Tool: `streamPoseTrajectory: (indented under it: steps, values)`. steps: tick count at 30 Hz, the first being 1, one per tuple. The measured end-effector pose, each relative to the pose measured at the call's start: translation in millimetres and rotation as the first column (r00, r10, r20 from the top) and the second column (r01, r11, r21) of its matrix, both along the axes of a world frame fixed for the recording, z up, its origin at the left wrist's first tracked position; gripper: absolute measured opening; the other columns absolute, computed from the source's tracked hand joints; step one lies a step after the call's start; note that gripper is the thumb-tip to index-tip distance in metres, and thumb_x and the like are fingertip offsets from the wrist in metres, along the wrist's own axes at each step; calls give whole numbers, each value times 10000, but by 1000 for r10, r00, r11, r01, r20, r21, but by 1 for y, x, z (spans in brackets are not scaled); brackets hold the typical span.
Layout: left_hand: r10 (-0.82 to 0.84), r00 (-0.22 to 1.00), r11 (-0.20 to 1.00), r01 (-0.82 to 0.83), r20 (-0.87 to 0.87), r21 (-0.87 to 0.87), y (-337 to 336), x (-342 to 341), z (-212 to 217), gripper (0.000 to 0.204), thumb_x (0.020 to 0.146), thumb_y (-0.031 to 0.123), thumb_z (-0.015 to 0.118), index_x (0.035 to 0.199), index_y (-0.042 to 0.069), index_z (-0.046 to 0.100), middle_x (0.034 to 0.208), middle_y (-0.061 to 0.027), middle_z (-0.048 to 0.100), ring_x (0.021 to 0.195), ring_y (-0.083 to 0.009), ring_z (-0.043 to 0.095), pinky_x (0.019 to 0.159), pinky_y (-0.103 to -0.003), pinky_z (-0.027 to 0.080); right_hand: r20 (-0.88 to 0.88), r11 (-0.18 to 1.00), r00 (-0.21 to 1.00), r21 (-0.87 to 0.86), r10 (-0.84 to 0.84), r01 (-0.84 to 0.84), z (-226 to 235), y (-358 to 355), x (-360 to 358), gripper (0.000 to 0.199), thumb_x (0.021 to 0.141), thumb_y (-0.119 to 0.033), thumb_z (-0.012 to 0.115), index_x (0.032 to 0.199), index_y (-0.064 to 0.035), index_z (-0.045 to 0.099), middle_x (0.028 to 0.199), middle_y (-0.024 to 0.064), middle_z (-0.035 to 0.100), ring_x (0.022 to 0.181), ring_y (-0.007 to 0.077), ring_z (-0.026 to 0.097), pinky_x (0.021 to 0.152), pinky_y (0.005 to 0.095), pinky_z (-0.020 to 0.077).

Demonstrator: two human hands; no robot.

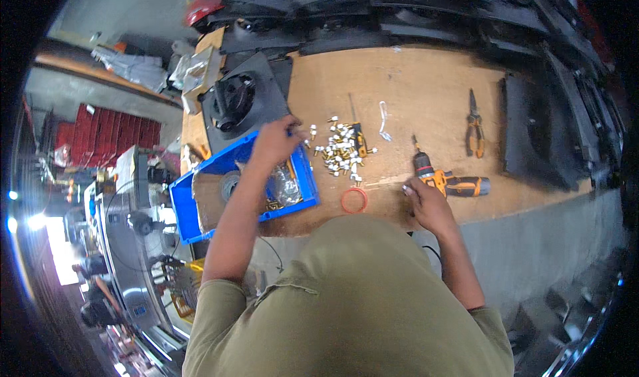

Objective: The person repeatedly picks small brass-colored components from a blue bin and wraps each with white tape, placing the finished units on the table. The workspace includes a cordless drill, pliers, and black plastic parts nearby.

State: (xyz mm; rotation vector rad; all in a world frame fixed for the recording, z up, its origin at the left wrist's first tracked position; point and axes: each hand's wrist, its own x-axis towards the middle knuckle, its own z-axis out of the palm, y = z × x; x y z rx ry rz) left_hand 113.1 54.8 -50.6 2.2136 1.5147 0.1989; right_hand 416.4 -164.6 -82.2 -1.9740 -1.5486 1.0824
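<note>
My left hand (pixel 274 143) hangs over the far edge of a blue bin (pixel 313 192), slightly blurred, its fingers apart and near a pile of small brass fittings with white ends (pixel 343 149). No object shows in it. My right hand (pixel 431 207) is at the near table edge, beside an orange and black cordless drill (pixel 432 176) lying on its side. Its thumb and fingers are closed together, with a tiny pale spot at the tips that I cannot identify. Inside the bin are a clear plastic bag (pixel 287 189) and several brass pieces (pixel 274 205).
A red ring (pixel 354 200) lies near the front edge. Pliers with orange handles (pixel 474 134), a screwdriver (pixel 360 141) and a bent white strip (pixel 384 121) lie on the wooden table (pixel 426 77). Black panels (pixel 532 131) stand right and far; another black part (pixel 233 101) sits behind the bin.
</note>
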Motion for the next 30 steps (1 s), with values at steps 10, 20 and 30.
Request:
streamPoseTrajectory:
  steps: [10, 20, 30]
  values:
    - [-46, 747, 999, 25, -663, -41, -33, -105, -46, 189, 820, 159, 612, 917, 34, 716, 927, -213, 699, 885, -373, 688, 783, -472, 557, -86, 990, 987, -32, 135, -138, 14, 13, 18, 192, 953, -197, 530, 1048, -45, 599, 949, 225, 640, 916, 426, 617, 779, 466, 478]
    - [-28, 705, 998, 62, -709, 22, -28, -110, -77, 186, 815, 162, 597, 915, 52, 709, 939, -190, 710, 879, -334, 706, 731, -469, 568, 171, 977, 977, 143, 130, -155, 8, 31, 0, 141, 931, -147, 568, 985, -29, 623, 1007, 191, 628, 1001, 371, 574, 858, 437, 443]
    - [-65, 758, 997, 15, -650, -82, -24, -97, -72, 228, 757, 220, 674, 932, 78, 710, 954, -177, 700, 910, -339, 689, 761, -465, 555, -23, 958, 990, 255, 140, -129, -11, 43, -8, 122, 938, -102, 548, 954, -4, 620, 855, 153, 672, 823, 318, 640, 765, 396, 480]
